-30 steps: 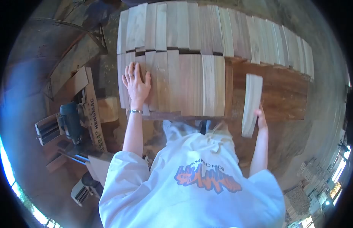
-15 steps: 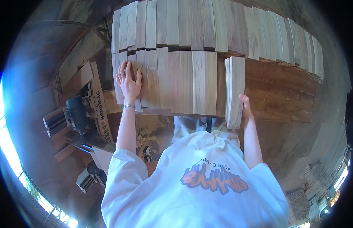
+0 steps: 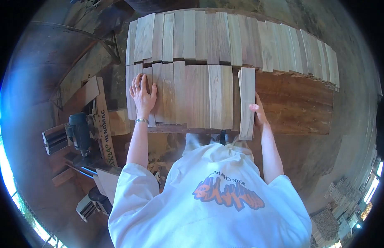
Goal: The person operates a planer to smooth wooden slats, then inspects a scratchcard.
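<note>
My left hand (image 3: pixel 143 96) lies with its fingers spread on the left end of the front row of wooden boards (image 3: pixel 197 96). At the right end of that row, my right hand (image 3: pixel 258 110) grips a small stack of boards (image 3: pixel 247 103), thumb on the top board and the other fingers mostly hidden at its right side. The stack is slightly tilted and its near end juts past the row toward my body. Behind, a second row of boards (image 3: pixel 200 35) runs along the far side of the brown wooden surface (image 3: pixel 295 103).
A blue motor (image 3: pixel 79 131) on a machine stands at the left, beside a beam lettered HENGMAC (image 3: pixel 104 124). Wood scraps lie on the floor below the table's left part. Piles of wood (image 3: pixel 324 223) are at the lower right.
The view has shifted, so the far row shows more fully. The stack in my right hand has turned flatter, showing more of its top face. My left hand stays on the boards.
</note>
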`<state>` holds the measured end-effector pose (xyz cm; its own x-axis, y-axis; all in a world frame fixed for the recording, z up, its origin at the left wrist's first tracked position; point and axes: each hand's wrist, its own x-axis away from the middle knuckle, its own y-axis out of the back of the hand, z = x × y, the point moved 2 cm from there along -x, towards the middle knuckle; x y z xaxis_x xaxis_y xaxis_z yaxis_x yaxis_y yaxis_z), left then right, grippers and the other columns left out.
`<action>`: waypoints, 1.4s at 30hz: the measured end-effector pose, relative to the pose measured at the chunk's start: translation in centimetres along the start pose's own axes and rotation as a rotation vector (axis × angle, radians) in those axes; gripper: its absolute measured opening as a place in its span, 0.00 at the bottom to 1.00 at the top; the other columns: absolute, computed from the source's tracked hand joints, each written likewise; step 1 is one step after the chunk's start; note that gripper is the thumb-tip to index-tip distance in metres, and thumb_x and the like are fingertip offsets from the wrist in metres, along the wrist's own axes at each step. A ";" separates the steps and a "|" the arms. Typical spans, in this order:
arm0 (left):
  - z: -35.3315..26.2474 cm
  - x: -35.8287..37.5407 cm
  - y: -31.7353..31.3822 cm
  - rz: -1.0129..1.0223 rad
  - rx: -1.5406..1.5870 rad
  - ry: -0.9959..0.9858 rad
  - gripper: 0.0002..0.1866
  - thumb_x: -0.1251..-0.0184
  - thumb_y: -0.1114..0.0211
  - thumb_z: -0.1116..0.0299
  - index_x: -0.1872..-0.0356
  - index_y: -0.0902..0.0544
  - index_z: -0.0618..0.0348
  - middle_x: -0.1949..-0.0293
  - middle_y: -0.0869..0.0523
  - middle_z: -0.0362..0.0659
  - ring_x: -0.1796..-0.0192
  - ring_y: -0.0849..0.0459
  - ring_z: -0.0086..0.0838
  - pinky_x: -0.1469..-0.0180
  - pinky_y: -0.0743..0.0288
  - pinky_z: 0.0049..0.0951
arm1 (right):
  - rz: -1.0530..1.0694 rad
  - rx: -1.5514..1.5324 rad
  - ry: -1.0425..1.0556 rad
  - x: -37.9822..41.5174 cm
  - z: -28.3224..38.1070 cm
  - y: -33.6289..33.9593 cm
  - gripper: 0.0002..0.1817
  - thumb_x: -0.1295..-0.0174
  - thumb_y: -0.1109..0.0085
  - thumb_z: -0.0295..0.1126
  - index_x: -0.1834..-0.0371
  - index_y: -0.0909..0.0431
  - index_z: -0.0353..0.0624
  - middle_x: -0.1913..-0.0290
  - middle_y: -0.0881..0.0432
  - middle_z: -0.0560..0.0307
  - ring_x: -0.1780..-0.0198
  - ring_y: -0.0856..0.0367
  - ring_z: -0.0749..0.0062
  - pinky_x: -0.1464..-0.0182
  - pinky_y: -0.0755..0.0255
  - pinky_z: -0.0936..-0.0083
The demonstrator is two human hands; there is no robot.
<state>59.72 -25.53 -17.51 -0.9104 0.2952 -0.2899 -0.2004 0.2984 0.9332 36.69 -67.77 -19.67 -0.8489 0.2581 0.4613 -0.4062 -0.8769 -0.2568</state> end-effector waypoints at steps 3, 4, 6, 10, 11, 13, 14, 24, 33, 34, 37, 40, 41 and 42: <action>-0.1 -0.4 0.0 0.007 0.023 0.021 0.33 0.29 0.34 0.54 0.26 0.28 0.53 0.24 0.32 0.47 0.20 0.38 0.45 0.20 0.52 0.56 | 0.027 -0.090 -0.067 1.1 0.5 1.0 0.53 0.48 0.34 0.51 0.20 0.42 0.37 0.35 0.25 0.48 0.37 0.22 0.62 0.39 0.24 0.64; 0.0 -0.1 0.0 0.016 0.034 0.030 0.33 0.30 0.33 0.54 0.26 0.28 0.53 0.23 0.33 0.48 0.20 0.38 0.46 0.20 0.52 0.57 | 0.039 -0.124 -0.081 2.1 0.9 1.1 0.49 0.46 0.34 0.57 0.24 0.35 0.39 0.42 0.21 0.52 0.45 0.19 0.68 0.47 0.20 0.67; -1.0 0.3 -0.5 -0.049 0.100 0.088 0.33 0.30 0.33 0.56 0.26 0.28 0.54 0.23 0.33 0.50 0.21 0.38 0.48 0.20 0.51 0.57 | 0.157 -0.227 -0.226 3.0 1.5 1.3 0.48 0.45 0.35 0.61 0.26 0.32 0.40 0.42 0.20 0.52 0.47 0.18 0.69 0.49 0.20 0.68; -11.2 1.3 -0.3 -0.092 0.642 0.059 0.33 0.29 0.32 0.62 0.25 0.30 0.59 0.23 0.32 0.56 0.22 0.36 0.51 0.22 0.40 0.52 | 0.023 -0.080 -0.214 1.3 1.9 -1.7 0.42 0.32 0.42 0.60 0.23 0.32 0.43 0.35 0.21 0.53 0.34 0.23 0.66 0.32 0.30 0.65; -14.7 2.4 -0.2 0.020 0.762 0.066 0.32 0.24 0.36 0.62 0.23 0.32 0.59 0.22 0.34 0.55 0.20 0.37 0.48 0.21 0.42 0.47 | 0.045 -0.091 -0.181 0.9 1.9 -2.2 0.41 0.31 0.42 0.59 0.22 0.34 0.44 0.33 0.23 0.53 0.33 0.25 0.66 0.30 0.32 0.65; -21.4 4.3 -1.1 0.223 1.122 0.177 0.33 0.20 0.40 0.60 0.21 0.36 0.61 0.21 0.36 0.54 0.18 0.40 0.44 0.19 0.44 0.43 | 0.082 -0.153 -0.153 0.4 1.8 -3.4 0.41 0.30 0.42 0.57 0.20 0.37 0.46 0.30 0.26 0.54 0.30 0.28 0.67 0.28 0.34 0.66; -24.1 5.3 -1.8 0.326 1.358 0.287 0.35 0.20 0.41 0.57 0.21 0.37 0.63 0.20 0.37 0.55 0.18 0.41 0.43 0.19 0.45 0.43 | 0.097 -0.205 -0.163 0.5 1.7 -3.8 0.41 0.29 0.42 0.56 0.19 0.39 0.47 0.29 0.27 0.54 0.29 0.29 0.67 0.28 0.35 0.66; -32.3 6.4 -1.4 0.438 1.649 0.374 0.40 0.17 0.48 0.57 0.15 0.56 0.65 0.16 0.47 0.57 0.16 0.47 0.40 0.17 0.52 0.37 | 0.170 -0.355 -0.107 0.8 3.1 -3.9 0.40 0.26 0.47 0.65 0.26 0.29 0.42 0.34 0.21 0.56 0.35 0.23 0.69 0.32 0.29 0.69; -39.1 8.7 -2.2 0.448 1.407 0.087 0.40 0.17 0.50 0.57 0.18 0.55 0.73 0.16 0.53 0.62 0.13 0.58 0.50 0.15 0.62 0.41 | 0.055 -0.382 -0.122 4.4 5.4 2.4 0.29 0.25 0.41 0.52 0.32 0.24 0.41 0.42 0.16 0.55 0.44 0.16 0.70 0.41 0.22 0.70; -39.1 8.7 -2.5 0.455 1.461 0.137 0.38 0.18 0.47 0.56 0.20 0.47 0.74 0.18 0.48 0.64 0.14 0.54 0.54 0.15 0.59 0.46 | 0.011 -0.370 -0.112 3.8 4.7 3.2 0.27 0.26 0.39 0.51 0.34 0.22 0.41 0.45 0.14 0.56 0.48 0.14 0.71 0.44 0.20 0.71; -36.4 8.2 -2.9 0.420 0.916 -0.188 0.36 0.20 0.44 0.55 0.23 0.39 0.73 0.20 0.44 0.66 0.16 0.49 0.58 0.16 0.56 0.53 | 0.003 -0.288 -0.098 1.3 1.9 5.8 0.28 0.27 0.37 0.48 0.34 0.23 0.40 0.44 0.15 0.55 0.45 0.16 0.72 0.42 0.22 0.71; -33.4 9.1 -1.8 0.361 0.484 -0.503 0.47 0.39 0.28 0.46 0.25 0.32 0.68 0.19 0.43 0.62 0.17 0.49 0.62 0.18 0.54 0.63 | -0.090 -0.155 -0.047 -1.3 -0.8 7.2 0.30 0.30 0.33 0.46 0.32 0.25 0.38 0.40 0.17 0.53 0.39 0.19 0.71 0.37 0.26 0.70; -32.8 9.1 -0.9 0.408 0.427 -0.580 0.50 0.44 0.24 0.45 0.26 0.31 0.67 0.18 0.44 0.60 0.17 0.49 0.61 0.19 0.53 0.64 | -0.110 -0.049 -0.011 -1.6 -0.9 7.3 0.31 0.31 0.32 0.45 0.32 0.26 0.37 0.39 0.18 0.53 0.38 0.20 0.70 0.36 0.27 0.70; -32.8 8.8 -0.4 0.450 0.389 -0.587 0.51 0.46 0.23 0.45 0.25 0.31 0.66 0.18 0.45 0.60 0.17 0.49 0.61 0.19 0.53 0.63 | -0.129 0.055 0.026 -2.0 -0.8 6.8 0.32 0.32 0.31 0.45 0.31 0.27 0.36 0.38 0.18 0.52 0.37 0.21 0.69 0.35 0.28 0.70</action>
<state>39.93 -52.80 -13.46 -0.5155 0.8540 -0.0709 0.3745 0.2989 0.8777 35.34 -73.92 -22.96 -0.7995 0.3802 0.4650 -0.4941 -0.8565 -0.1491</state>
